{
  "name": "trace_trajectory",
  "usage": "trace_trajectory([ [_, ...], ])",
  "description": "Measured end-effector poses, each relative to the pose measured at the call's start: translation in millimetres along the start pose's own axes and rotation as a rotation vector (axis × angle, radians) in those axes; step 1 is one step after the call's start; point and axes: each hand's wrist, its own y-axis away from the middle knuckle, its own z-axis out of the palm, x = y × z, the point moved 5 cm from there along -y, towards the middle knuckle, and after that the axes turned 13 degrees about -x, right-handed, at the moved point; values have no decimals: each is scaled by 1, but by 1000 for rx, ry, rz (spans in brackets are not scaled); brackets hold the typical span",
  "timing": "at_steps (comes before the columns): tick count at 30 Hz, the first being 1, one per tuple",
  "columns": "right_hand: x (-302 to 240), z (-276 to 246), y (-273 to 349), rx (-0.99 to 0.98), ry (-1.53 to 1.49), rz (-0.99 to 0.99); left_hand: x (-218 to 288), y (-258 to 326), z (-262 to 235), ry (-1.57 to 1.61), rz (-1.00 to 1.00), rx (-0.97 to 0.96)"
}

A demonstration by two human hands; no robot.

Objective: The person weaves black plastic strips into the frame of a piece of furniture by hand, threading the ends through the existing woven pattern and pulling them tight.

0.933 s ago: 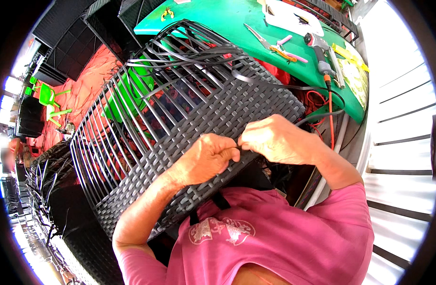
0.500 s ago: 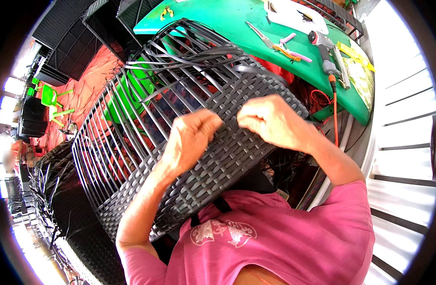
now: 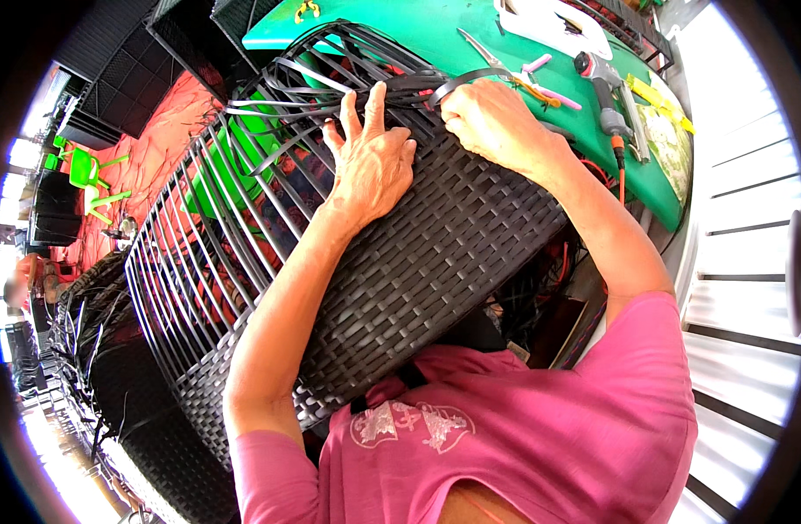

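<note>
A panel of dark flat plastic strips (image 3: 435, 253) lies tilted in front of me, tightly woven on the near side. Its far side shows bare parallel strips (image 3: 200, 253) with gaps between them. My left hand (image 3: 370, 166) rests at the edge of the weave, fingers spread over the bare strips. At the panel's far right, my right hand (image 3: 497, 127) is closed, pinching a loose dark plastic strip (image 3: 462, 81) that loops up over its fingers. More loose strips (image 3: 331, 92) lie bundled across the far end, just beyond my left fingertips.
On the green table (image 3: 392, 33) beyond lie scissors (image 3: 492, 61), a grey power tool (image 3: 606, 96) with an orange cord, yellow pliers (image 3: 306, 10) and a white tray (image 3: 549, 26). Green chairs (image 3: 86, 170) stand at left on red floor covering. A slatted white wall (image 3: 741, 297) is at right.
Both hands have moved away from me, up the panel. My left hand has gone from closed fingers to spread ones. My right hand has moved to the far edge with the strip.
</note>
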Motion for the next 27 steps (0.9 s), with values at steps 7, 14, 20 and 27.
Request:
trace_trajectory([
  [7, 6, 26, -13, -93, -225, 20, -13, -21, 13, 205, -189, -121],
  [14, -24, -11, 13, 138, -71, -119, -45, 0, -31, 664, -129, 178],
  [20, -34, 19, -18, -156, -954, -144, -28, 29, -55, 895, -66, 166],
  [27, -35, -8, -20, -8, -312, -110, -39, 42, -12, 232, -61, 115],
])
